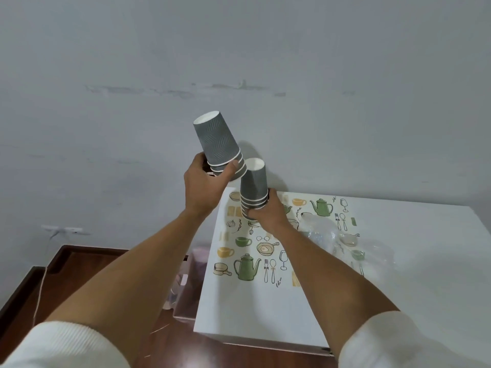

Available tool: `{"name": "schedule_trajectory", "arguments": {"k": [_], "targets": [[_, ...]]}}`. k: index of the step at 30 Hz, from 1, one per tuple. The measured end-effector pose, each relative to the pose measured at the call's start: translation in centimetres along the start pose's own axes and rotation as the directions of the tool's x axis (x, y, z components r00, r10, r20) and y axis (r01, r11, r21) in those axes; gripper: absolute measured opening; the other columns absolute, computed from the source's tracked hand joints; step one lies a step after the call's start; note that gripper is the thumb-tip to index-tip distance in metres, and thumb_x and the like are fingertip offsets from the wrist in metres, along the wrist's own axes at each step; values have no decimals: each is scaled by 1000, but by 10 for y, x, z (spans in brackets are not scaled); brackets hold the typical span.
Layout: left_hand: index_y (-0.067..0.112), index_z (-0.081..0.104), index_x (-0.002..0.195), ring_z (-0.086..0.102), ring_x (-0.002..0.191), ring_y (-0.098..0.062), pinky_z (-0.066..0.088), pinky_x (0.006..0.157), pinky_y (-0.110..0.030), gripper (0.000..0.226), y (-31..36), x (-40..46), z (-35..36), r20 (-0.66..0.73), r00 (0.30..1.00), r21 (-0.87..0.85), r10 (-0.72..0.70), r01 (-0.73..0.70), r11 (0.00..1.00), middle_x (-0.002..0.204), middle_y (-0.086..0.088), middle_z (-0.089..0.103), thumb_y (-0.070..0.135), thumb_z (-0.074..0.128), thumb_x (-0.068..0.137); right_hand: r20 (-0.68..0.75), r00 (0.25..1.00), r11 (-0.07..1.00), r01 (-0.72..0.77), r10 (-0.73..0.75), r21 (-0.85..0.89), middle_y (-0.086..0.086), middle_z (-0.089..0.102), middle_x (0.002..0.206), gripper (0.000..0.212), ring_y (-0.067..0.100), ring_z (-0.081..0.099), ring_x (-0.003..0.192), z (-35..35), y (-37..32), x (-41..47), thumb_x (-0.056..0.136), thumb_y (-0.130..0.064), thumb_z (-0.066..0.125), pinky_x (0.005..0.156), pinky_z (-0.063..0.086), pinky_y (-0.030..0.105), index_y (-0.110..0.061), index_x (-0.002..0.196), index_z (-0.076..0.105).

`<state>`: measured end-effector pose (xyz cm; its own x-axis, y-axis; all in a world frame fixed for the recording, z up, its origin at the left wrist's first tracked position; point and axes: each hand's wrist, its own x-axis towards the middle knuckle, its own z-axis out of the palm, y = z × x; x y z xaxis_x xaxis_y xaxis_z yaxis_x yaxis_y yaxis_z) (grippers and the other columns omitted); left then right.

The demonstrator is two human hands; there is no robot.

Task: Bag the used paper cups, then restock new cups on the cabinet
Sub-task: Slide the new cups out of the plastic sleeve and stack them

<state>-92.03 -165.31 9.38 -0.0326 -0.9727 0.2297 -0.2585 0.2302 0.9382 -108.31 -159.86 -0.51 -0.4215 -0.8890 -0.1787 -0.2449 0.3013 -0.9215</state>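
Both bare forearms emerge from white ribbed-knit sleeves (66, 343) pushed up near the elbows.

Two inverted stacks of grey ribbed cups: one tilted stack (218, 142) raised left of the cabinet (398, 274), the upright stack (253, 185) above its back-left corner.

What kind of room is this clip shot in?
Probably a home or small office corner: a white cabinet topped with a kitchenware-print mat, a plain wall, a wood floor, and a wall socket.
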Motion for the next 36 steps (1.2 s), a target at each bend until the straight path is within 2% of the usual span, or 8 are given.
{"name": "schedule_trajectory", "arguments": {"k": [4,10,15,23,28,31,33,36], "targets": [[22,63,120,70,91,4,57,76,-15,52,11,2,5,48,998,-29,30,-29,999,106,17,72,43,87,78,-3,1000,1000,16,-16,9,-4,65,112,78,16,65,99,-2,5,-7,67,-14,94,61,46,9,-15,130,49],[19,64,130,70,96,5,57,79,-14,68,12,-4,25,172,984,-3,49,-49,999,112,15,73,44,91,72,16,1000,1000,-1,1,10,-4,65,111,76,20,65,104,-3,14,-6,69,-13,92,80,56,28,-19,132,48],[24,63,132,68,99,8,56,79,-12,71,6,-12,33,270,962,32,49,-60,998,113,20,71,44,92,71,6,1000,1000,6,-6,-14,-5,66,113,74,16,64,99,-4,15,-8,73,-15,90,70,47,16,-20,136,50],[28,62,132,70,103,-2,61,91,-31,71,-24,-27,41,358,934,103,-15,-23,994,115,17,73,39,93,69,16,997,989,-79,81,-127,-1,59,129,74,22,58,124,-15,22,-10,81,-7,81,97,48,33,-9,145,45],[26,59,136,70,102,-1,61,92,-35,70,-29,-35,45,345,938,123,-22,-22,992,114,14,72,40,90,75,-23,997,987,-81,78,-138,13,54,147,65,25,56,131,-33,18,-11,92,-2,67,110,47,41,-12,151,42],[24,45,148,63,118,-10,54,104,-38,88,-24,-41,46,324,945,160,-45,-8,987,136,5,62,45,89,75,-49,998,995,-31,26,-96,14,54,144,56,23,59,120,-49,-1,-17,95,1,60,104,49,35,-11,148,45],[19,35,151,53,126,-16,48,104,-35,100,-22,-51,50,170,985,256,0,-44,966,147,-1,44,56,85,73,-95,995,997,13,-20,-74,10,56,140,51,22,60,117,-63,-17,-21,97,-1,57,95,53,27,-10,146,48],[10,45,129,54,106,-20,52,89,-40,71,-10,-77,60,-28,993,350,117,-101,931,124,-2,43,55,74,82,-171,980,994,99,-104,-36,7,63,130,41,22,63,114,-86,-35,-29,96,-6,55,97,55,35,-11,137,57]]}}
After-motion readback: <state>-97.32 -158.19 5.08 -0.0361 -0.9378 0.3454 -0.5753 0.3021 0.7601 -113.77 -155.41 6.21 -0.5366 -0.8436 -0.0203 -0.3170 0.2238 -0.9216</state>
